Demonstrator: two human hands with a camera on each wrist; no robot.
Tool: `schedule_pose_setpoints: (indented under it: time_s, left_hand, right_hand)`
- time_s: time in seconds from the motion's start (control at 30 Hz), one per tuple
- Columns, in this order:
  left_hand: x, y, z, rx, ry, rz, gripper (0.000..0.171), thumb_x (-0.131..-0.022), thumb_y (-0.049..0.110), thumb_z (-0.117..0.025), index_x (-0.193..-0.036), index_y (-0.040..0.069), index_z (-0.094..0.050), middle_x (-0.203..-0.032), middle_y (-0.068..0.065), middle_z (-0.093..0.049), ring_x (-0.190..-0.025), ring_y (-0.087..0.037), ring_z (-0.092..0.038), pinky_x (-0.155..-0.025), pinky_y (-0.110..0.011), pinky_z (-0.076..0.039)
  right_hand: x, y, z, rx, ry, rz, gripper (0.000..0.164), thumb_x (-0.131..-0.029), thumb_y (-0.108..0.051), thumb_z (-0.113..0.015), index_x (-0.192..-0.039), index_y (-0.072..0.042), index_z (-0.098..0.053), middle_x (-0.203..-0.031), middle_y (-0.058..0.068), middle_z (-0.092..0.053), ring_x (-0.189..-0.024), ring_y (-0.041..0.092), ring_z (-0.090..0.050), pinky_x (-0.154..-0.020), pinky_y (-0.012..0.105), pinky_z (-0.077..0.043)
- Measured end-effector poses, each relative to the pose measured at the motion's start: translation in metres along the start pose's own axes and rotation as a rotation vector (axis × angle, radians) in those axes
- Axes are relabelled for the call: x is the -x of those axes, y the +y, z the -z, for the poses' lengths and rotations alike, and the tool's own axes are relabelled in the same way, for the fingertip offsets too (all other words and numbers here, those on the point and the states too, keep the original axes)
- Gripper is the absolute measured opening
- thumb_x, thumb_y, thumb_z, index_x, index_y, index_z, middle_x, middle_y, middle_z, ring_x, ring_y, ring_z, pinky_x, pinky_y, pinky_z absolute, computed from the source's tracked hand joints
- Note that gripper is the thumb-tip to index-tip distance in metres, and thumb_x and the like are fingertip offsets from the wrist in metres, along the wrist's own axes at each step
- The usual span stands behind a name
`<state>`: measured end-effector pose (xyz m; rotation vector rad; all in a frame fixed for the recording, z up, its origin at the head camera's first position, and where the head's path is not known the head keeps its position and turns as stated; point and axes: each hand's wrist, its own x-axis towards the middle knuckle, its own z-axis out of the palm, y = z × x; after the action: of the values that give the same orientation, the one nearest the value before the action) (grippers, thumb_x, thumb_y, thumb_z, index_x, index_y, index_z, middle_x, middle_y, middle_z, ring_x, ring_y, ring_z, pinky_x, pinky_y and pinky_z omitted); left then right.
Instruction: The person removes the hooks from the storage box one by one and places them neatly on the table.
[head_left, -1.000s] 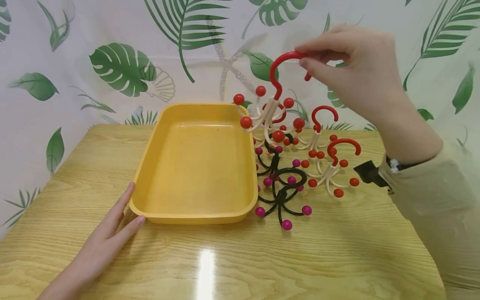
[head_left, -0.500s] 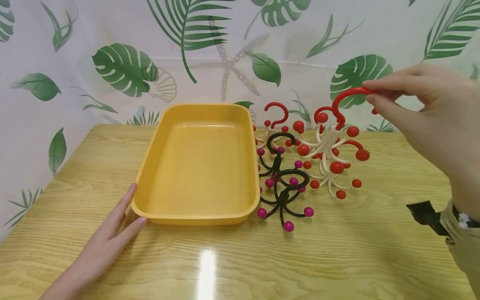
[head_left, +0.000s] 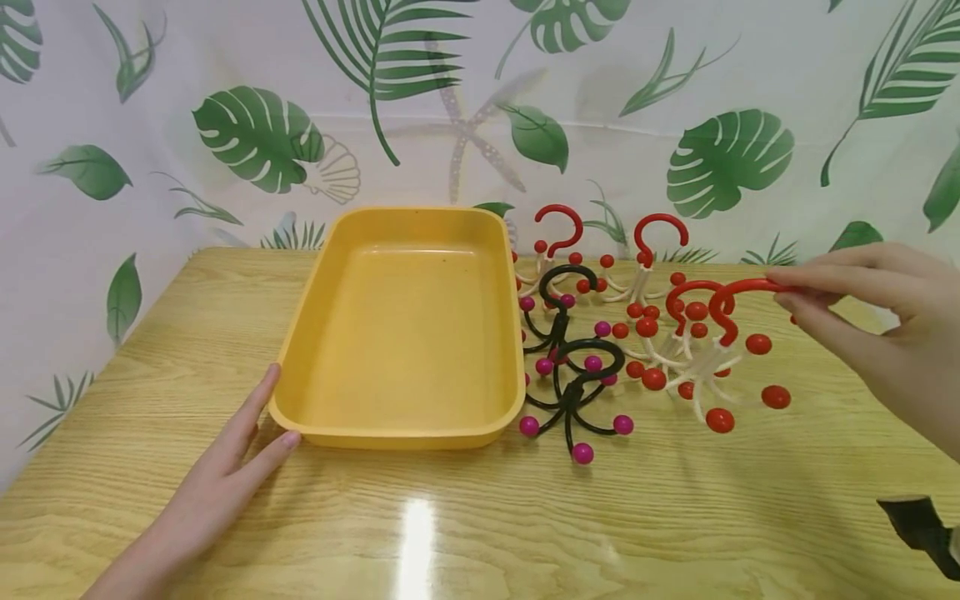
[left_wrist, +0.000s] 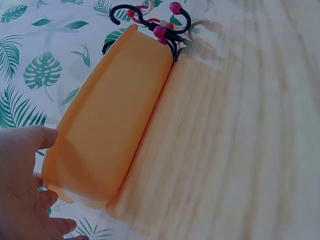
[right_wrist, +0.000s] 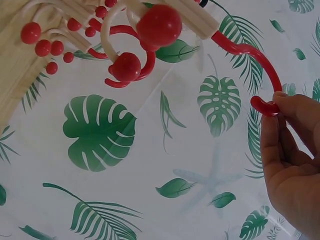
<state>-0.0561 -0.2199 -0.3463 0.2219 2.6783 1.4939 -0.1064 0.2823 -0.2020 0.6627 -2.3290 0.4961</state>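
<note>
My right hand (head_left: 892,321) pinches the red hook end of a hanger (head_left: 726,329) between thumb and fingertips. The held hanger has a white stem and curved white arms tipped with red balls; in the right wrist view its stem (right_wrist: 200,20) looms close. It overlaps a similar hanger (head_left: 678,321) from the head's viewpoint, and I cannot tell whether its balls touch the table. My left hand (head_left: 213,475) rests at the near left corner of a yellow tray (head_left: 397,432), fingers straight along the side and thumb at the front. The tray holds nothing.
Two more white hangers with red hooks (head_left: 558,218) (head_left: 660,221) stand behind. Two black hangers with magenta balls (head_left: 573,396) (head_left: 561,329) stand right beside the tray. All are on a wooden table (head_left: 315,525) before a leaf-patterned backdrop (head_left: 420,167).
My right hand has carried the held hanger from above the tray's far right rim to the right and down, beside the other hangers. The left hand has stayed at the tray corner.
</note>
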Motion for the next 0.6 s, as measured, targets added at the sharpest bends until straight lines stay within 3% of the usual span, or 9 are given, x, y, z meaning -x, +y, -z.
schedule_pose_setpoints:
  time_s: [0.13,0.23,0.6]
  left_hand:
    - [0.000,0.000,0.000,0.006,0.000,-0.002,0.071,-0.099,0.034,-0.052,-0.152,0.039,-0.005,-0.159,0.002,0.000,-0.143,-0.031,0.000,-0.108,-0.065,-0.009]
    - [0.000,0.000,0.000,0.006,-0.001,-0.003,0.071,-0.099,0.034,-0.052,-0.152,0.038,-0.004,-0.159,0.001,0.000,-0.143,-0.031,0.000,-0.108,-0.064,-0.009]
    - [0.001,0.001,0.000,0.002,-0.001,0.007,0.071,-0.099,0.035,-0.052,-0.151,0.041,-0.004,-0.159,0.002,0.000,-0.143,-0.032,-0.001,-0.108,-0.065,-0.009]
  right_hand:
    - [0.012,0.000,-0.003,0.029,-0.027,-0.014,0.039,-0.065,0.025,-0.073,-0.099,0.005,-0.073,-0.092,-0.008,-0.062,-0.087,-0.013,-0.039,-0.077,0.005,-0.031]
    - [0.019,0.000,-0.007,0.046,-0.051,-0.027,0.041,-0.061,0.025,-0.075,-0.097,0.005,-0.073,-0.089,0.013,-0.066,-0.086,-0.012,-0.040,-0.076,0.003,-0.031]
    - [0.031,0.004,-0.009,0.072,-0.083,-0.045,0.043,-0.058,0.025,-0.077,-0.095,0.003,-0.073,-0.089,0.011,-0.066,-0.082,-0.011,-0.039,-0.070,0.003,-0.033]
